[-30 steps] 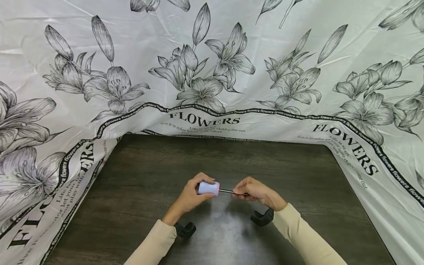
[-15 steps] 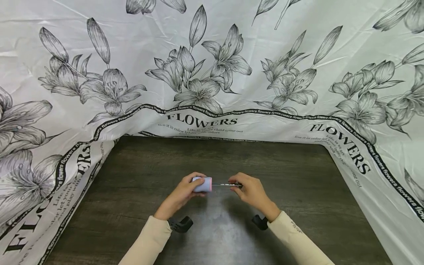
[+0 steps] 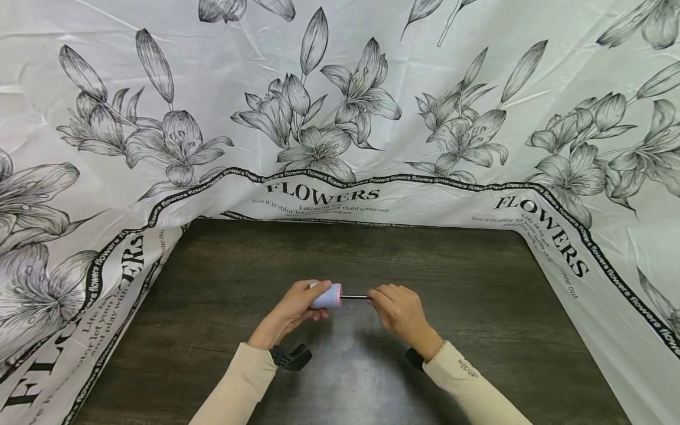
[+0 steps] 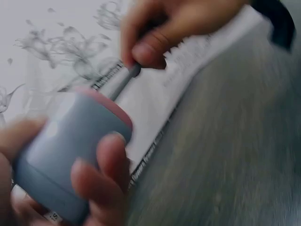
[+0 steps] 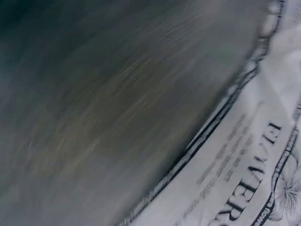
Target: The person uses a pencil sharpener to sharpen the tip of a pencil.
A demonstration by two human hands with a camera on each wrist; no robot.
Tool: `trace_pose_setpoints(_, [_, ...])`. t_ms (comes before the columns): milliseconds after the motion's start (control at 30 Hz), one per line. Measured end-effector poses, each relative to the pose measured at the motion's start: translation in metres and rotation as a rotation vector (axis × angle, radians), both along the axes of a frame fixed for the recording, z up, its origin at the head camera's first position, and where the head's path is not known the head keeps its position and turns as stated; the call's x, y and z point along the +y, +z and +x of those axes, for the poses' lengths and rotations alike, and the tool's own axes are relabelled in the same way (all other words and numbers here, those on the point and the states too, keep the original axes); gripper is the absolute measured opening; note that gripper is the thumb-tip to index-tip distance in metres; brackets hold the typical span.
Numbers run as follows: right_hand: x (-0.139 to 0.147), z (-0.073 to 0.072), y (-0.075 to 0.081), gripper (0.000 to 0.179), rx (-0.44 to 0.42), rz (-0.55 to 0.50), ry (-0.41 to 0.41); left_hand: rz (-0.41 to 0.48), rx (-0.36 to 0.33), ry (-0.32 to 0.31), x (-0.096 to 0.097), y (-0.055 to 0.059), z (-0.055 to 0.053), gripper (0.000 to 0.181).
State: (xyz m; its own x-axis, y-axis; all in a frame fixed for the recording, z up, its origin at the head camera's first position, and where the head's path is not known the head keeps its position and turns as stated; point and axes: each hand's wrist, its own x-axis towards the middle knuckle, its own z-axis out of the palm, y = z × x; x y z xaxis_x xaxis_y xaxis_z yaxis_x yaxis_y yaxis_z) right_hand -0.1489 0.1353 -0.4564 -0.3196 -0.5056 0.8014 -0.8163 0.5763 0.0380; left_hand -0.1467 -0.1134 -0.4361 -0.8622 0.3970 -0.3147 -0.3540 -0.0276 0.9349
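My left hand (image 3: pixel 291 307) grips a lavender cylinder (image 3: pixel 325 296) with a pink rim, held sideways above the table. A slim dark rod (image 3: pixel 355 296) runs from its pink end to my right hand (image 3: pixel 399 310), whose fingers pinch it with the knuckles up. In the left wrist view, fingers wrap the cylinder (image 4: pixel 70 141), and the rod (image 4: pixel 124 86) meets the pink rim (image 4: pixel 110 108). The right fingertips hold the rod beside a dark rounded part. Inside the cylinder, the rod is hidden. Neither hand shows in the right wrist view.
The dark wood-grain table (image 3: pixel 340 254) lies beneath both hands. Around its back and sides hangs a white cloth (image 3: pixel 425 206) printed with flowers and lettering. Black wrist mounts (image 3: pixel 292 357) project below the hands.
Both hands have shifted slightly left with the cylinder and rod. My right hand turned, bringing its knuckles up, and now covers the rod's outer end. The left thumb moved along the cylinder's upper side.
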Motion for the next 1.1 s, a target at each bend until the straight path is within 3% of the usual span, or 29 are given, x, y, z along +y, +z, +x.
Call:
trace_pose_setpoints(100, [0.001, 0.004, 0.003, 0.009, -0.333, -0.053, 0.008, -0.033, 0.206, -0.009, 0.0, -0.002, -0.001, 0.039])
trace_pose_setpoints(200, [0.004, 0.005, 0.013, 0.013, -0.773, -0.08, 0.045, -0.072, 0.404, -0.041, -0.002, -0.005, 0.001, 0.035])
trace_pose_setpoints(300, [0.008, 0.001, 0.021, 0.022, -1.211, -0.11, 0.127, -0.118, 0.557, -0.078, -0.003, -0.008, 0.005, 0.036])
trace_pose_setpoints(367, [0.012, -0.003, 0.022, 0.026, -1.431, -0.122, 0.182, -0.171, 0.651, -0.098, -0.003, -0.01, 0.008, 0.037])
trace_pose_setpoints(467, [0.016, -0.009, 0.022, 0.029, -1.639, -0.126, 0.252, -0.307, 0.803, -0.102, -0.002, -0.014, 0.013, 0.043])
trace_pose_setpoints(600, [0.02, -0.012, 0.02, 0.03, -1.793, -0.124, 0.277, -0.544, 1.07, -0.122, 0.002, -0.019, 0.016, 0.052])
trace_pose_setpoints(700, [0.021, -0.012, 0.018, 0.031, -1.836, -0.132, 0.265, -0.688, 1.258, -0.135, 0.004, -0.02, 0.017, 0.057])
trace_pose_setpoints(767, [0.019, -0.011, 0.017, 0.028, -1.79, -0.122, 0.26, -0.754, 1.324, -0.127, 0.004, -0.02, 0.017, 0.059])
trace_pose_setpoints(833, [0.017, -0.008, 0.017, 0.022, -1.641, -0.068, 0.232, -0.799, 1.35, -0.111, 0.003, -0.021, 0.017, 0.062])
trace_pose_setpoints(900, [0.013, -0.004, 0.016, 0.018, -1.421, 0.006, 0.182, -0.822, 1.348, -0.104, 0.001, -0.021, 0.017, 0.062])
trace_pose_setpoints(1000, [0.009, 0.001, 0.013, 0.012, -1.091, 0.099, 0.044, -0.849, 1.346, -0.115, -0.001, -0.021, 0.016, 0.061])
trace_pose_setpoints(1100, [0.012, 0.005, 0.008, 0.007, -0.933, 0.104, -0.063, -0.882, 1.344, -0.1, -0.006, -0.024, 0.015, 0.06])
